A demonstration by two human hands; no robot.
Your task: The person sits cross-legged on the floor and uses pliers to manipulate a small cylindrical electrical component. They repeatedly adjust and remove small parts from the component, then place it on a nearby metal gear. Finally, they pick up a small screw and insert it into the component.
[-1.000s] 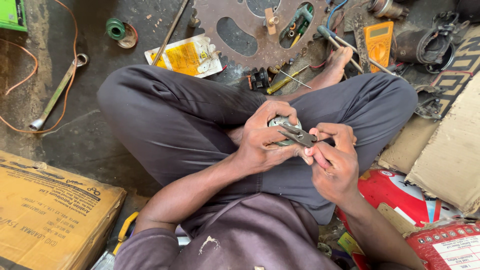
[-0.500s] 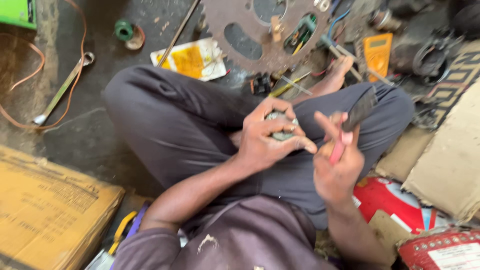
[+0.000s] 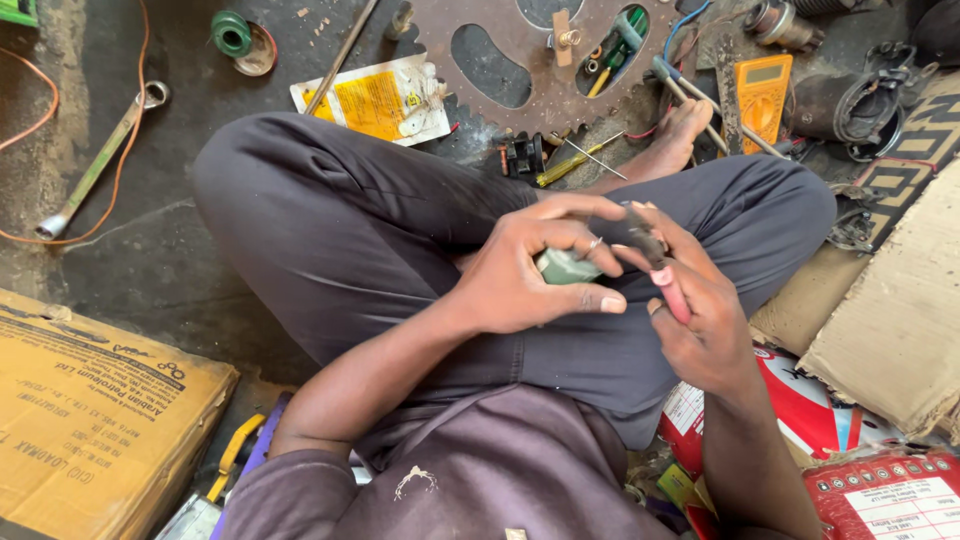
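Note:
I sit cross-legged on a dirty floor in dark grey trousers. My left hand [image 3: 535, 268] is closed around a small pale green part [image 3: 562, 266] held over my lap. My right hand [image 3: 700, 310] grips a pair of pliers with red handles [image 3: 668, 285]; its dark jaws point up toward the green part, right beside my left fingers. Both hands touch at the fingertips. Most of the green part is hidden under my fingers.
A large rusty sprocket [image 3: 500, 105] lies ahead with screwdrivers [image 3: 575, 160] and an orange multimeter [image 3: 760, 85]. A spanner [image 3: 95, 165], orange wire and a yellow packet [image 3: 375, 100] lie left. Cardboard boxes sit at lower left [image 3: 90, 420] and right [image 3: 890, 320].
My right hand lifted the pliers away half a second ago and has now brought them back against the green part. My left hand stays on the part.

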